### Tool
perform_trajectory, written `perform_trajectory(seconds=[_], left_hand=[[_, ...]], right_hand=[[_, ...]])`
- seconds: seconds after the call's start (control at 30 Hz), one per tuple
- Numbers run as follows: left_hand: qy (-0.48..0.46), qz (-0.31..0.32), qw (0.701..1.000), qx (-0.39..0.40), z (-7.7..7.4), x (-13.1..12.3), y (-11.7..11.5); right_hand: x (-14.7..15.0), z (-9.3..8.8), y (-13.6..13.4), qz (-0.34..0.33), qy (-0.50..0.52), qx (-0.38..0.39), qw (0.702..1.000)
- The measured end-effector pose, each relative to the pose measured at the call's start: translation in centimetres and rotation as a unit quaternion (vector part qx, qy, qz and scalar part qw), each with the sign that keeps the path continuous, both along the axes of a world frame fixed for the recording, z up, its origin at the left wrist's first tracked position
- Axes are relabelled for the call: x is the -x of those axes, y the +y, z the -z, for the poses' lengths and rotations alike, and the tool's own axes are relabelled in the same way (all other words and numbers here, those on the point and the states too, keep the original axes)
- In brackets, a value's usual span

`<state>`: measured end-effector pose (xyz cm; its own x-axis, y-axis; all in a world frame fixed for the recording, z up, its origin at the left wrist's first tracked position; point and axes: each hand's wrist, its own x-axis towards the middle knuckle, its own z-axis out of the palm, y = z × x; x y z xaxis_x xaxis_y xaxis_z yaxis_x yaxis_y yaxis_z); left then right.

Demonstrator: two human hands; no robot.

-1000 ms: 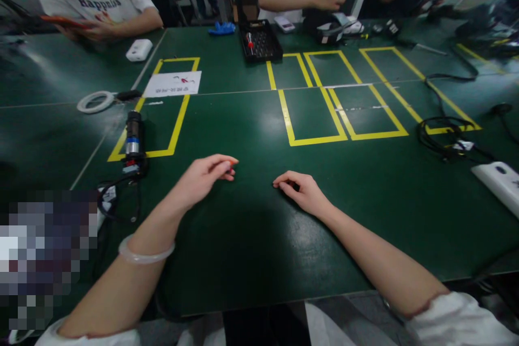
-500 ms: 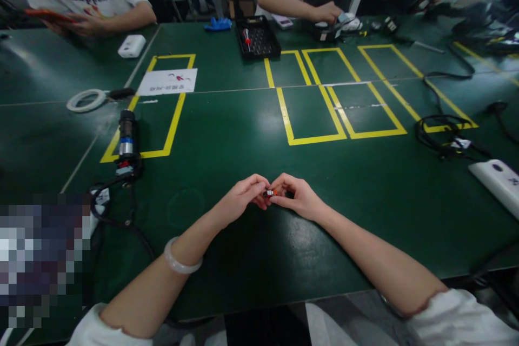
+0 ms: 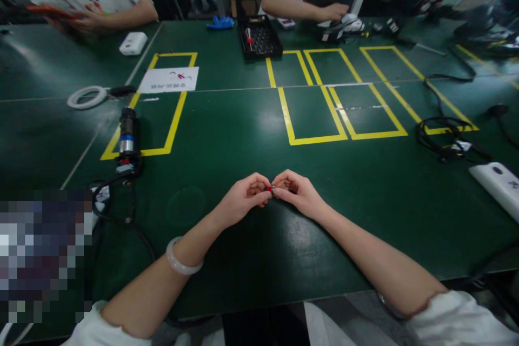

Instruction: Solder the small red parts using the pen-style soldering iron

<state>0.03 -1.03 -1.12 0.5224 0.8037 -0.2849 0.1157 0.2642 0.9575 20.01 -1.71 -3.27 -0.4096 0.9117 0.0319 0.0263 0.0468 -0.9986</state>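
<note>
My left hand (image 3: 249,195) and my right hand (image 3: 295,190) meet over the near part of the green table. Between their fingertips is a small red and silvery piece (image 3: 270,188), mostly covered by the fingers and too small to name. The left thumb and fingers pinch it from one side. From the other side, the right thumb and index finger close on it. Both forearms reach in from the table's front edge, and a pale bangle (image 3: 182,259) circles the left wrist.
A corded cylindrical tool (image 3: 127,138) lies at left near a paper sign (image 3: 169,80). Yellow tape (image 3: 318,139) marks rectangles ahead. Farther back stands a black case (image 3: 261,38); coiled black cable (image 3: 440,138) and a white device (image 3: 495,186) lie right. Several people sit opposite.
My fingers have shifted around the small piece: its orange and white parts no longer show, and a red and silvery bit does. The hands stay in nearly the same place.
</note>
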Motion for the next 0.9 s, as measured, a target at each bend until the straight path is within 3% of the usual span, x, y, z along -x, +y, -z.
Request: perform_trajectory(seconds=[0.27, 0.5, 0.9], left_hand=[[0.003, -0.021, 1.0, -0.003, 0.46, 0.14, 0.03], [0.035, -0.034, 0.996, -0.071, 0.38, 0.32, 0.12], [0.069, -0.004, 0.994, -0.09, 0.0, 0.49, 0.27]], right_hand=[[-0.02, -0.25, 0.0, 0.016, -0.042, -0.072, 0.996], [-0.44, -0.41, 0.11, 0.015, -0.124, -0.152, 0.981], [-0.51, -0.78, 0.22, 0.008, -0.139, -0.157, 0.978]])
